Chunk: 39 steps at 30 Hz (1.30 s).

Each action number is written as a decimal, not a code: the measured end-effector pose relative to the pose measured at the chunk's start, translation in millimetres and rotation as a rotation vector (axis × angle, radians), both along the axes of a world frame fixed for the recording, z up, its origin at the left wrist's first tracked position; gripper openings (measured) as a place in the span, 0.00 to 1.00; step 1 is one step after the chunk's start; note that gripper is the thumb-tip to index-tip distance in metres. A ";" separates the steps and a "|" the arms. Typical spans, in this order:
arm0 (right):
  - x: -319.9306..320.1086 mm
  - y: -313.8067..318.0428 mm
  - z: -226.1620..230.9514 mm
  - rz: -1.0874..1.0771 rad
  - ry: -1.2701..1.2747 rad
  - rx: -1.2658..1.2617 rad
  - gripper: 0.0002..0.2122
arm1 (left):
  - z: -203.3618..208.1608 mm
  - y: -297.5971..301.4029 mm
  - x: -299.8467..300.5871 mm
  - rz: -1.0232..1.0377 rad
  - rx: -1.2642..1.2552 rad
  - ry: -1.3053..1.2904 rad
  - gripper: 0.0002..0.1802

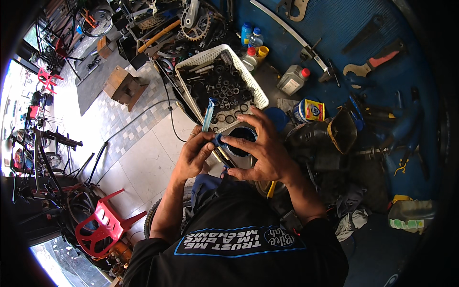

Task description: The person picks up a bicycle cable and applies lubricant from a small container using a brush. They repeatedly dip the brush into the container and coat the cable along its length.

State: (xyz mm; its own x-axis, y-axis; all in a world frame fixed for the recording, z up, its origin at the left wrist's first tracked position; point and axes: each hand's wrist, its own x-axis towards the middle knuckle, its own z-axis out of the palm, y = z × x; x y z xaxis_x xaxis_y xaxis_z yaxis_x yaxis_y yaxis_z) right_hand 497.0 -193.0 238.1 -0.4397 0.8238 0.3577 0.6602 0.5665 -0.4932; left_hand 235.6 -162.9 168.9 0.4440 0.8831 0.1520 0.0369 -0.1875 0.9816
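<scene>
My left hand [193, 153] is closed around a translucent light-blue stick [207, 119], which points away from me and has dark blue smeared on its tip. At its fingertips is a small blue-smeared part [220, 139], possibly a ring; its exact kind cannot be made out. My right hand [265, 148] has its fingers spread, the index fingertip touching that small part and the thumb held apart. Partly hidden beneath the right fingers stands an open round tub [245, 132] with a dark inside. A blue round lid [276, 118] lies beyond the right hand.
Ahead sits a white plastic basket [260, 93] of dark rings and small metal parts. Bottles [292, 80] and a blue-and-yellow can [308, 111] stand to its right. Tools [373, 62] line the blue surface at right. A red chair [107, 222] and bicycle parts are at left.
</scene>
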 end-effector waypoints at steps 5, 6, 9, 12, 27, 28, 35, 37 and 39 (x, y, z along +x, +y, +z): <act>2.7 -1.0 1.7 0.010 -0.011 -0.001 0.29 | 1.7 -3.6 3.9 0.028 0.013 -0.017 0.20; 3.1 -1.4 2.5 0.012 -0.017 -0.002 0.29 | -1.1 -4.1 5.0 0.043 -0.019 -0.023 0.21; 3.1 -2.1 3.0 0.027 0.023 -0.024 0.28 | -3.8 -5.1 6.8 0.095 -0.064 -0.048 0.22; 5.5 -2.8 -0.7 0.044 0.077 -0.044 0.28 | -1.6 -5.2 9.8 0.103 -0.051 -0.056 0.21; 0.0 -5.8 -20.8 0.128 0.262 -0.118 0.44 | -8.6 -4.4 8.2 0.010 -0.139 -0.207 0.16; -2.3 -6.9 -20.2 0.109 0.227 -0.105 0.44 | -8.2 -4.0 8.1 0.011 -0.121 -0.202 0.16; -12.5 -11.4 -11.8 -0.002 0.017 -0.011 0.40 | -6.2 -3.8 8.3 0.023 -0.115 -0.227 0.16; -12.9 -12.4 -7.3 -0.019 -0.030 0.016 0.39 | -6.2 -3.7 8.1 0.028 -0.119 -0.237 0.16; -12.2 -13.5 -2.6 -0.029 -0.065 0.042 0.37 | -7.0 -2.8 7.4 0.030 -0.124 -0.257 0.16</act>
State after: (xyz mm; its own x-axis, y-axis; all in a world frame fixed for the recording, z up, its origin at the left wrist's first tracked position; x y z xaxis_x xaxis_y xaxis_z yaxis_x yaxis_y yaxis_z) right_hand 484.8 -206.6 235.6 -0.4395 0.8214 0.3636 0.7063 0.5660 -0.4251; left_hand 243.0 -165.8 161.8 0.3783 0.9141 0.1463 -0.2124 -0.0681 0.9748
